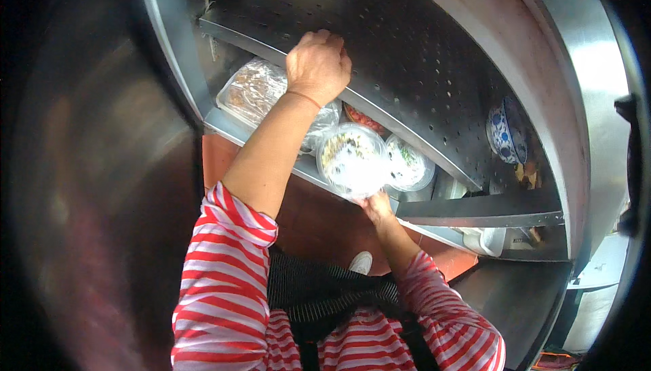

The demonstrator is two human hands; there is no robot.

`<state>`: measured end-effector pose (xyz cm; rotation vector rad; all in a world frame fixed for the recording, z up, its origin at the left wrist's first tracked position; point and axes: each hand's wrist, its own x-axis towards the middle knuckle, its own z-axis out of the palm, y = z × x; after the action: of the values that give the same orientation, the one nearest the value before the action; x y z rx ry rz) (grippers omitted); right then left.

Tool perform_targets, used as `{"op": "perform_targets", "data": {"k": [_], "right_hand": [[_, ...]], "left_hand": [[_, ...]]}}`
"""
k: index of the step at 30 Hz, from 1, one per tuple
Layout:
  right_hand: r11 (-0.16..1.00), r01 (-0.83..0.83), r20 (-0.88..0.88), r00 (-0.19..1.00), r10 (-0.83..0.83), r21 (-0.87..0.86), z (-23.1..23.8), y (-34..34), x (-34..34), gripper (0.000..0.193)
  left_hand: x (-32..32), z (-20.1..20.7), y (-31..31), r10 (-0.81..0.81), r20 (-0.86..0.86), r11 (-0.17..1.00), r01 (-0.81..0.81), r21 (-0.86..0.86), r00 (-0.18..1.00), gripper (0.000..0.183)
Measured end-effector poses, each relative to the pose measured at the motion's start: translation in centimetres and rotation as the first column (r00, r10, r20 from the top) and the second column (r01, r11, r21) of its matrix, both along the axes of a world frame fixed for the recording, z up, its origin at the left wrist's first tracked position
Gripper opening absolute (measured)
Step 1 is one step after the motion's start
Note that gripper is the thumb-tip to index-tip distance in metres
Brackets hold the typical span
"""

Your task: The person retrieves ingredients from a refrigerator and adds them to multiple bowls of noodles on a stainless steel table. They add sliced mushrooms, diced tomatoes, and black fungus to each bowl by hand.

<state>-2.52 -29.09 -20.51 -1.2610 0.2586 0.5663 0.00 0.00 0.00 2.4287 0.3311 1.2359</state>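
Steel fridge shelves face us; our right hand grips the clear round container just above it, left hand curled on the perforated upper shelf.

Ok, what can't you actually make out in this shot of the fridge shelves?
Head view only:
- Left hand: its fingertips curl over the perforated shelf edge, out of sight.
- Right hand: its fingers are hidden under the clear lidded container.
- Container contents: blurred by glare on the lid.
- Wrapped tray: partly covered by the left forearm.
- Blue patterned bowl: part hidden by the shelf.
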Motion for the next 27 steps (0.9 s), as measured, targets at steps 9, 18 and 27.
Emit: {"op": "perform_targets", "data": {"k": [9,18,27], "right_hand": [[0.959,-0.274,-0.089,0.956,0.279,0.07,11.3,-4.1,-8.5,0.043],[0.954,-0.297,0.117,0.947,0.3,-0.042,25.5,2.0,-7.1,0.038],[0.93,-0.345,0.152,0.933,0.325,0.129,30.7,11.6,-1.6,0.025]], "left_hand": [[-3.4,0.6,1.8,-0.161,0.276,0.952,0.223,-0.21,0.948,0.01],[-12.8,-2.4,6.3,0.19,0.433,0.82,0.1,-0.563,0.881,0.009],[-16.5,-3.1,4.7,0.172,0.284,0.857,-0.001,-0.515,0.943,0.014]]}}
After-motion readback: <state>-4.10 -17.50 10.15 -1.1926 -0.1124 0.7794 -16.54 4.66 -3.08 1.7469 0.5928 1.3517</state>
